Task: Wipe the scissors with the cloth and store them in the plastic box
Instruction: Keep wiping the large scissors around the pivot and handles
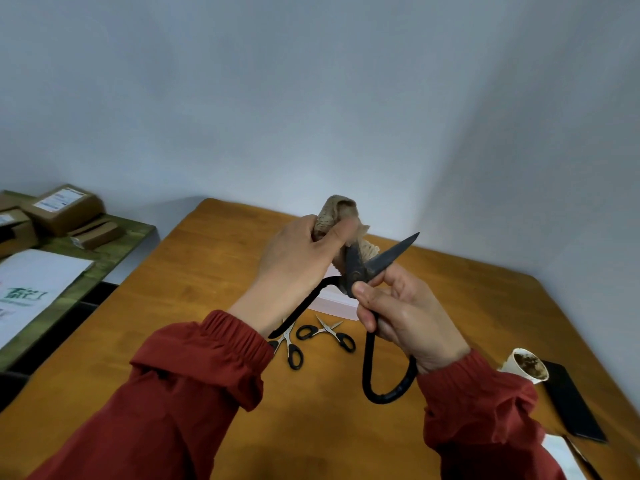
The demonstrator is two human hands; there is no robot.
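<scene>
Above the worktop, head view, large black scissors are held in the air between both hands, with the blades spread. The left hand grips a bunched tan cloth, its thumb pressing the cloth against the upper blade. The other blade points up and to the right, bare and dull. The right hand holds the scissors at the pivot, with the thumb across the joint and the fingers curled round the handle shank. One handle loop hangs below this hand and the other runs left beneath the left wrist.

The step in hand is judged to be wiping the first blade. It is best done by drawing the cloth from pivot to tip along the flat, keeping the thumb off the edge. The right hand should keep the blades from swinging shut on the cloth. The bare blade and the pivot then need the same pass.

Both forearms, in red sleeves, rise from the lower edge of the view and converge at mid-frame, with the wrists bent inward.

A pale box, probably the plastic one, lies on the worktop just behind the hands and is partly hidden by them. Two small scissors lie in front of it, and a cup stands at the right.
</scene>
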